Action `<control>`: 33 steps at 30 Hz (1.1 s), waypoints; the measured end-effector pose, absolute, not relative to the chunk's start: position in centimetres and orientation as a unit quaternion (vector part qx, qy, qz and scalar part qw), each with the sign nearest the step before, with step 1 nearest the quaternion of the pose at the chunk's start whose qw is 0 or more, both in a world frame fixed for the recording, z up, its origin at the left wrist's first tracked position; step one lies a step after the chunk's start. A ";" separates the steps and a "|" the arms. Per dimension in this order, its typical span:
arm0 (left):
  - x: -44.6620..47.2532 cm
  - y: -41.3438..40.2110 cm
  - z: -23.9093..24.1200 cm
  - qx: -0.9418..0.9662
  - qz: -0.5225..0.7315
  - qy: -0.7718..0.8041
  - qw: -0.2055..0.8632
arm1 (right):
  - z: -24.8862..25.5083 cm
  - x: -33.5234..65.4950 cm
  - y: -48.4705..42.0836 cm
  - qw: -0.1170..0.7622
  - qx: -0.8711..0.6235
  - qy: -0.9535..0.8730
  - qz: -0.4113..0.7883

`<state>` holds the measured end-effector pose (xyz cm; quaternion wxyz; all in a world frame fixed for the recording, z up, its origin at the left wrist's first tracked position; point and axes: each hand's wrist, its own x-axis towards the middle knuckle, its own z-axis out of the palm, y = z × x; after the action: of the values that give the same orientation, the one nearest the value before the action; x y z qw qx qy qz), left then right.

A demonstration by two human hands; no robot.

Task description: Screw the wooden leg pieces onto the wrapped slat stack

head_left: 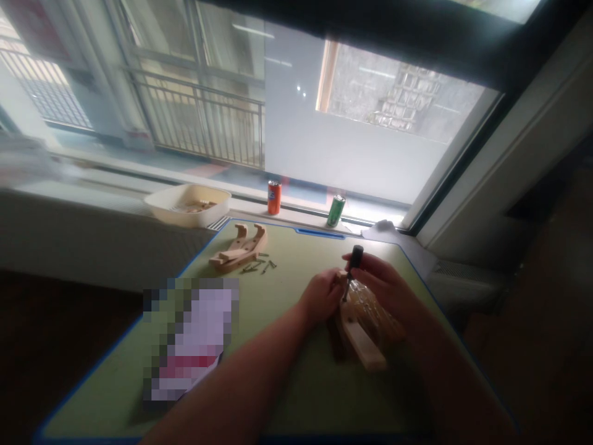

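My right hand [377, 275] grips the black handle of a screwdriver [356, 256], held nearly upright. Its metal shaft points down at a pale curved wooden piece [364, 343] on the right of the table. My left hand [323, 295] is closed around the far end of that wooden piece, close to the screwdriver tip. Whether the tip sits in a screw is too small to tell. Beside the piece, under my right hand, lies a crinkled clear plastic bag [373, 309]. A darker wooden strip [336, 340] lies to the left of the piece.
On the green table [278, 371] are more curved wooden pieces [241, 250] with several loose screws [259, 264], and a blurred-out flat item [197, 340]. A cream basin [185, 213], an orange can [274, 198] and a green can [336, 210] stand along the windowsill.
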<state>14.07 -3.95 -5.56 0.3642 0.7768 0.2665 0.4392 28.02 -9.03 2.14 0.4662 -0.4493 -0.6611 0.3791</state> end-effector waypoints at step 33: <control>14.5 -3.5 -5.3 0.732 0.459 0.306 0.400 | -0.2 33.4 -6.8 0.114 -0.758 -0.633 0.109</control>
<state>14.52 -3.48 -5.27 0.4002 0.7318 0.3064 0.4587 33.39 -6.79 -0.19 0.1136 -0.7578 -0.6331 0.1092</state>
